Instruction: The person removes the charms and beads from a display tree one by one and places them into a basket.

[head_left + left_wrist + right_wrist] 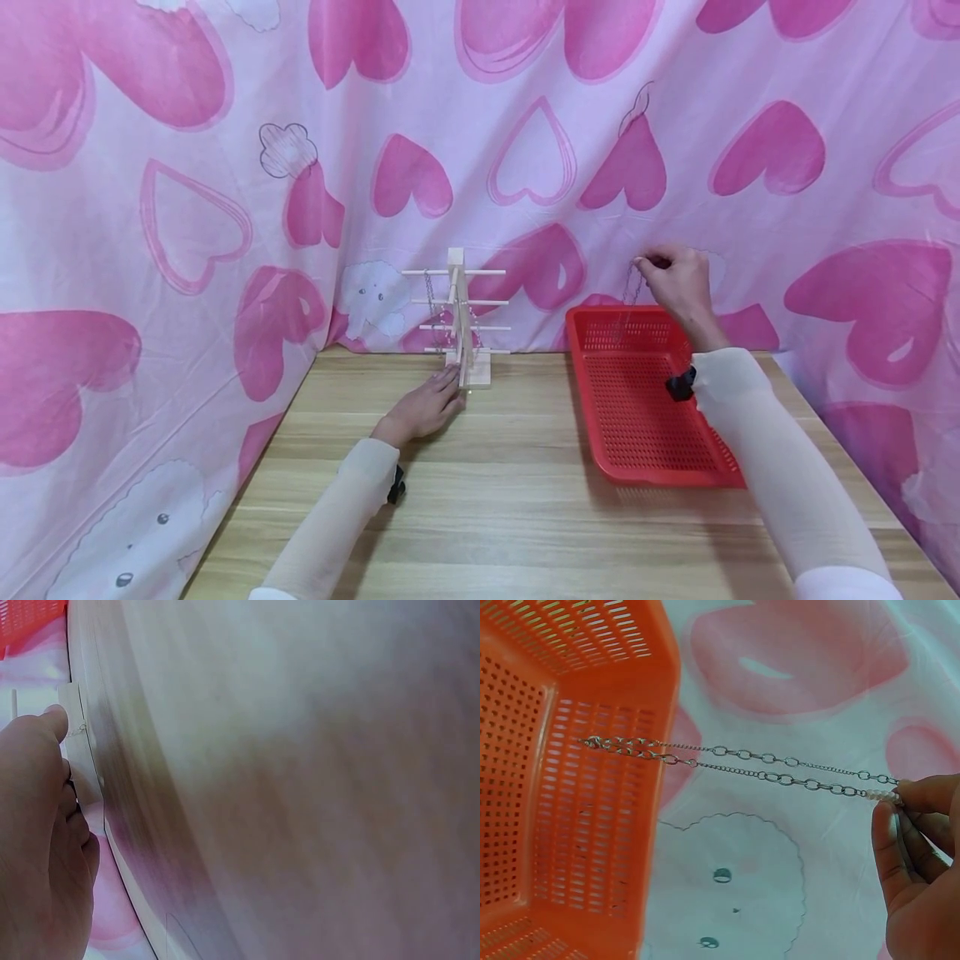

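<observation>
Basket (667, 478): red, patterned with rows of slots and holes.
Necklace (779, 779): silver-grey chain, white beads (881, 796).
Rack (456, 260): pale wood tone, plain.
Surface (510, 517): light brown, streaked wood grain.
Cloth (472, 117): pale pink, with solid and outlined pink hearts (411, 171) and white sheep-like figures (146, 533).
Sleeves (783, 467): cream.
Wrist devices (680, 385): black.

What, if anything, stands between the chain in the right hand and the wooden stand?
Only the left rim of the red basket seems to lie between the chain and the wooden stand. Whether the chain's lower end clears it, I cannot tell. No other thing is visible in between.
</observation>
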The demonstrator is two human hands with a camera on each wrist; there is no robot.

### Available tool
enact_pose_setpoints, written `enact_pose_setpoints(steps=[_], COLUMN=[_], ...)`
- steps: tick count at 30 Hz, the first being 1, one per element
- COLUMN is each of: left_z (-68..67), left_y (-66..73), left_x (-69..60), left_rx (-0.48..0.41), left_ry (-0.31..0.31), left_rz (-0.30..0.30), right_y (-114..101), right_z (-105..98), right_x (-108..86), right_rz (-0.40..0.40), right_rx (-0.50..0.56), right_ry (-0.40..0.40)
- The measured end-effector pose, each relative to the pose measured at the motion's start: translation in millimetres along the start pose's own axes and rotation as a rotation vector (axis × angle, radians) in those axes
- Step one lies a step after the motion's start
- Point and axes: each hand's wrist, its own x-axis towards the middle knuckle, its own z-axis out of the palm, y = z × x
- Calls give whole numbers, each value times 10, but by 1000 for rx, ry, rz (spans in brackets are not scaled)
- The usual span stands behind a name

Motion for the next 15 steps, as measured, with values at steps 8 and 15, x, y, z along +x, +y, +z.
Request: enact_pose_setpoints(steps=[8,15], left_z=[42,32], left_y=[-36,-29], left_x=[10,20], left_rx=[13,2], left_ry=[10,4], left_rz=[6,16], right_y=[187,303], right_z=[97,181], right_x=[-42,-112], right_rz=[3,55], right_rx=[-14,-40], right_ry=[-12,-48])
